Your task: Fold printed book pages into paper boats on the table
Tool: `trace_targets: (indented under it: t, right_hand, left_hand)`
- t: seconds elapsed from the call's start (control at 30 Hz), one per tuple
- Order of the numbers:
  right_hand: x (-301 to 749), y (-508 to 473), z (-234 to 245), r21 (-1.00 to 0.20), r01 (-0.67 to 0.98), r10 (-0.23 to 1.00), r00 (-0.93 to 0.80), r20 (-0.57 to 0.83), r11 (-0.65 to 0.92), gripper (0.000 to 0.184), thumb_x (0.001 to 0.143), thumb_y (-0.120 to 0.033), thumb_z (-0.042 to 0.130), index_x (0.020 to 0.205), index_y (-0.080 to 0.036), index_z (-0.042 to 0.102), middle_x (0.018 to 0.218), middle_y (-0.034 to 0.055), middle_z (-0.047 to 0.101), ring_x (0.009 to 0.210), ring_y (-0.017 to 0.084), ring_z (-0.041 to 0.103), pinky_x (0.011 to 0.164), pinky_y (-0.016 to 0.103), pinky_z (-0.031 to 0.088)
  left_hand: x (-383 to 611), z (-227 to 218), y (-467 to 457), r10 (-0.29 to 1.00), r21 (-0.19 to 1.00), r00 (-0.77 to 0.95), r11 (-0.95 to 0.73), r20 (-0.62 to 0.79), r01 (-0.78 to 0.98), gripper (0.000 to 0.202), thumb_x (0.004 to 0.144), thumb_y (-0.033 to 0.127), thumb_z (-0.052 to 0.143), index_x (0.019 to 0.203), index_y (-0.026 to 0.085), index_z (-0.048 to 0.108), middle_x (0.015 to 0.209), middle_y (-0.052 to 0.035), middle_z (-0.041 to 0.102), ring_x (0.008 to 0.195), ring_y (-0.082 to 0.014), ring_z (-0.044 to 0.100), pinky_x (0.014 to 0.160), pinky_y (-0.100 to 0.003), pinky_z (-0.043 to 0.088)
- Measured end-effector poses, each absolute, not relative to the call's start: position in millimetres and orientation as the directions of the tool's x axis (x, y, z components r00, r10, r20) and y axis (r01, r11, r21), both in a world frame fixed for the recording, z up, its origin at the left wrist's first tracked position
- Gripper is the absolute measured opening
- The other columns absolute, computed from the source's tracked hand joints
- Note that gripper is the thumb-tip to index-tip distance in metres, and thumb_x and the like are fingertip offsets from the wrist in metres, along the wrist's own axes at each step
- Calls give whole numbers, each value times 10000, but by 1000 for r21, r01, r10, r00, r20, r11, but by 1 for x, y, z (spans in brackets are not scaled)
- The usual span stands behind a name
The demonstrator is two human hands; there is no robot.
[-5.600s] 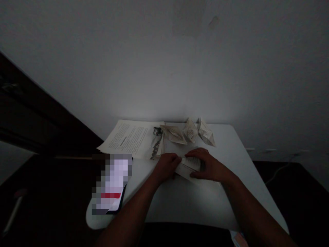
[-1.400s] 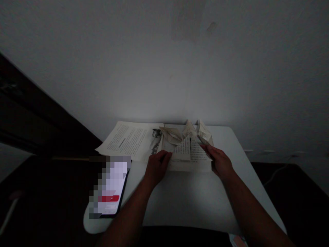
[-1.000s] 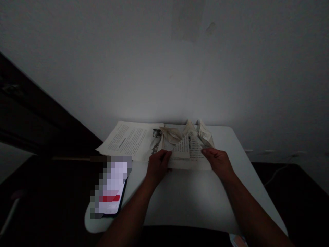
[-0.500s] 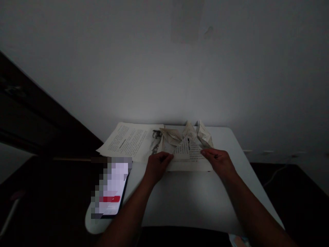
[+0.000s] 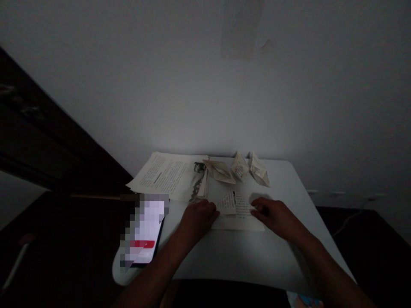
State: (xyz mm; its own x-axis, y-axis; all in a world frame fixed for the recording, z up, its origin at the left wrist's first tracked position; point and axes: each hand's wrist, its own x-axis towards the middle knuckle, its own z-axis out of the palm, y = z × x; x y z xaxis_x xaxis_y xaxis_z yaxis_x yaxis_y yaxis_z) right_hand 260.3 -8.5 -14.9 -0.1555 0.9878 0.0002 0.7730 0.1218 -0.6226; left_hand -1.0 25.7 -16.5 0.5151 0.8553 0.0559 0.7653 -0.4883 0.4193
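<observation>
A printed sheet of paper (image 5: 244, 210) lies on the small table in front of me, its top corners folded into a point above a flat lower strip. My left hand (image 5: 199, 216) is closed at the left edge of this sheet, its fingertips pressed on the folded flap. At the right edge, my right hand (image 5: 271, 213) pinches the paper between thumb and curled fingers. Just beyond the sheet stand three folded paper boats: a left one (image 5: 219, 172), a middle one (image 5: 240, 167) and a right one (image 5: 258, 172).
An open stack of printed pages (image 5: 167, 173) lies at the table's back left. Nearer, a phone (image 5: 146, 235) with a lit, partly pixelated screen rests along the left edge. The white table (image 5: 231, 256) stands against a grey wall (image 5: 192, 85).
The folded sheet has come nearer to me and down onto the table, away from the paper boats it partly covered. Both hands moved with it. The view has shifted slightly.
</observation>
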Motion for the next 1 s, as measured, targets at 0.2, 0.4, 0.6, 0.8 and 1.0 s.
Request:
trace_targets:
  t: [0.2, 0.4, 0.6, 0.8, 1.0]
  right_hand:
    - [250, -18, -15, -389, 835, 919, -327, 220, 390, 242, 807, -287, 568, 1014, -190, 647, 1105, 107, 607, 1038, 243, 555, 913, 395, 462]
    - [244, -30, -13, -289, 826, 875, -451, 178, 484, 295, 814, -269, 571, 1082, -155, 616, 1168, 115, 594, 1098, 244, 528, 976, 412, 430]
    - [248, -41, -19, -257, 795, 835, -508, 211, 549, 378, 789, -319, 607, 1128, -153, 588, 1238, 128, 557, 1159, 256, 498, 975, 422, 437]
    - [246, -45, -23, -178, 752, 757, -559, 338, 635, 313, 813, -289, 577, 1077, -127, 620, 1125, 135, 629, 1078, 246, 562, 924, 401, 484]
    - [242, -40, -26, -107, 693, 658, -607, 445, 713, 230, 820, -164, 525, 1005, -119, 654, 1015, 118, 675, 969, 216, 616, 851, 358, 530]
  left_hand:
    - [0, -28, 21, 645, 261, 682, -764, 344, 590, 180, 852, 142, 449, 905, 159, 620, 1075, -89, 600, 994, -195, 548, 876, -364, 455]
    - [6, -29, 14, 588, 304, 752, -805, 297, 510, 312, 854, 156, 439, 1152, 148, 530, 1225, -95, 552, 1170, -196, 478, 993, -371, 408]
    - [5, -20, 8, 600, 339, 772, -785, 211, 518, 447, 792, 351, 569, 1182, 143, 507, 1299, -132, 488, 1218, -258, 434, 1013, -416, 387]
    - [6, -19, 8, 600, 330, 768, -788, 225, 519, 502, 751, 404, 613, 1172, 145, 519, 1279, -140, 507, 1194, -276, 459, 983, -430, 413]
    - [5, -27, 4, 548, 288, 776, -833, 312, 473, 260, 832, 299, 519, 1030, 144, 584, 1157, -98, 598, 1111, -223, 536, 954, -373, 453]
